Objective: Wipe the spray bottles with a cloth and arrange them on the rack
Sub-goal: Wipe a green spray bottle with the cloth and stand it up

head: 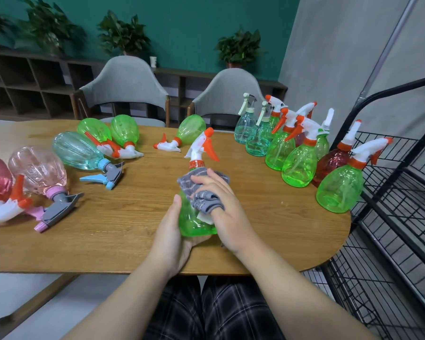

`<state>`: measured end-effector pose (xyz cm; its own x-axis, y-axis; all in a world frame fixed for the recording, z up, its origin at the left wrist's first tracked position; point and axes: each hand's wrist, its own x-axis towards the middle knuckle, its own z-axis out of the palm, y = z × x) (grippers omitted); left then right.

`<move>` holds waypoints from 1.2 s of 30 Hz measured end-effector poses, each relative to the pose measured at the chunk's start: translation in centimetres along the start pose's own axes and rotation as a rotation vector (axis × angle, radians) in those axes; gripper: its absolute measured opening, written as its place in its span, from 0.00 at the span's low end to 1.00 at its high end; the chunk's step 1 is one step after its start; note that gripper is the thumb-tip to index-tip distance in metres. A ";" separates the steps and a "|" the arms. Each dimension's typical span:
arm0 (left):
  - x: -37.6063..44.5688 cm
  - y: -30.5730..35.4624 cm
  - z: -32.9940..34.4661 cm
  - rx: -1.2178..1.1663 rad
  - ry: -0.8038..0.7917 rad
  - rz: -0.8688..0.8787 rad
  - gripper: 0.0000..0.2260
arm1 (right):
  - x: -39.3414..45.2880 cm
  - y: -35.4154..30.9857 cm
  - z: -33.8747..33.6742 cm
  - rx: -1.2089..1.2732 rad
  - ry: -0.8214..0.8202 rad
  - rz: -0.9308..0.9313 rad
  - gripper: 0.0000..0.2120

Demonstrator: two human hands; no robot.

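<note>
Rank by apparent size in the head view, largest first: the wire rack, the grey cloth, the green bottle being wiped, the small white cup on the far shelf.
1. Wire rack
2. Green bottle
3. Grey cloth
4. White cup, though distance shrinks it.

No text, brand, number or sign can be read anywhere in this view. A pale patch that may be a label shows on the green spray bottle (194, 217) under the hands, but nothing on it is legible. The other bottles show no readable markings.
</note>
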<state>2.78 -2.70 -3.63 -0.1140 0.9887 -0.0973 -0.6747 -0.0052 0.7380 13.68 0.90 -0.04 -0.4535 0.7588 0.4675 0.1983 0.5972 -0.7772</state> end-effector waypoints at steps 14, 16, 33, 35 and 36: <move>0.3 0.2 -0.4 -0.010 0.073 -0.011 0.38 | -1.0 -0.6 -1.2 0.578 0.135 0.064 0.14; 0.4 0.1 -0.7 -0.019 0.050 -0.006 0.30 | -0.2 -0.8 -1.9 0.902 0.364 0.376 0.16; 0.3 -0.1 -0.3 0.079 -0.047 0.000 0.18 | -0.1 0.0 -0.2 0.249 0.147 0.135 0.18; 0.2 -0.1 -0.3 0.067 -0.040 0.001 0.16 | -0.5 0.4 -0.2 0.231 0.132 0.073 0.18; 0.2 -0.1 -0.3 0.061 -0.037 0.002 0.17 | -0.6 0.5 -0.1 0.216 0.118 0.042 0.19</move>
<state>2.61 -2.51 -3.91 -0.0877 0.9936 -0.0719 -0.6287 0.0008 0.7777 14.17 0.73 -0.63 -0.3414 0.8146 0.4690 0.0191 0.5049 -0.8630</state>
